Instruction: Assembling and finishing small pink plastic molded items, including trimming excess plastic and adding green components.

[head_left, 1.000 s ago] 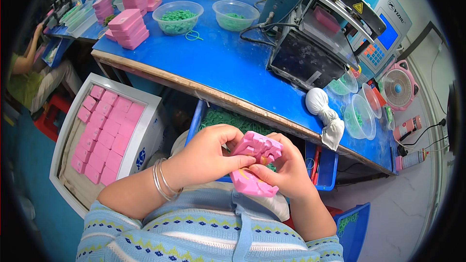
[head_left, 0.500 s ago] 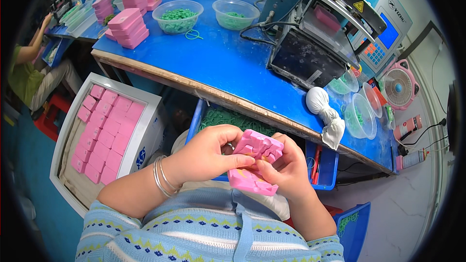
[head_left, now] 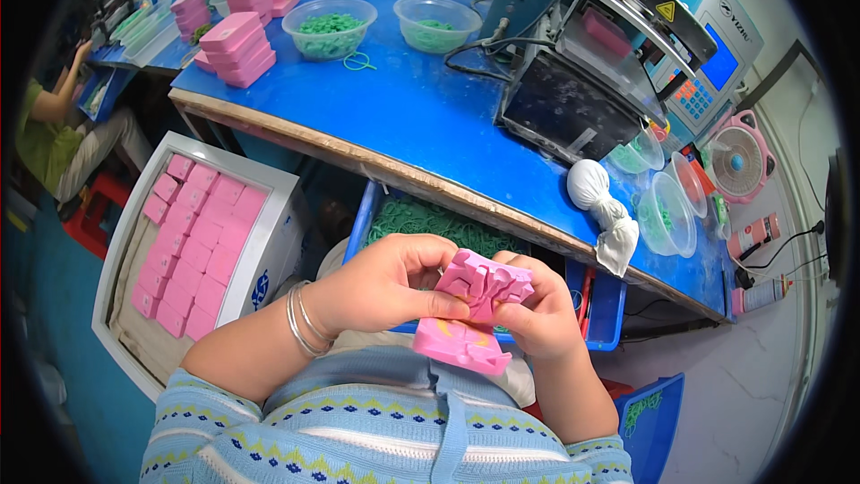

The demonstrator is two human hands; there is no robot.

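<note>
A pink rubber mould [head_left: 488, 285] is held between my two hands in front of my chest, its two parts spread apart. My left hand [head_left: 399, 282] grips the mould's left side with the thumb pressed on its inner face. My right hand [head_left: 539, 309] grips the right side, thumb across the front and fingers behind. The upper part is bent and shows deep ridges. Below it the lower part [head_left: 461, 345] shows a yellowish patch in its face. The fingers behind the mould are partly hidden.
Under the mould, a blue drawer [head_left: 363, 220] holds green strands. On the left stands a white box [head_left: 291, 202] of pink blocks. The blue table [head_left: 394, 99] carries stacked pink moulds [head_left: 237, 49], bowls of green pieces [head_left: 330, 31], a machine [head_left: 573, 94] and a white cloth bundle [head_left: 602, 206].
My hands have parted the mould further. Its upper part is now bent back more, and the lower part hangs lower with more of its inner face showing.
</note>
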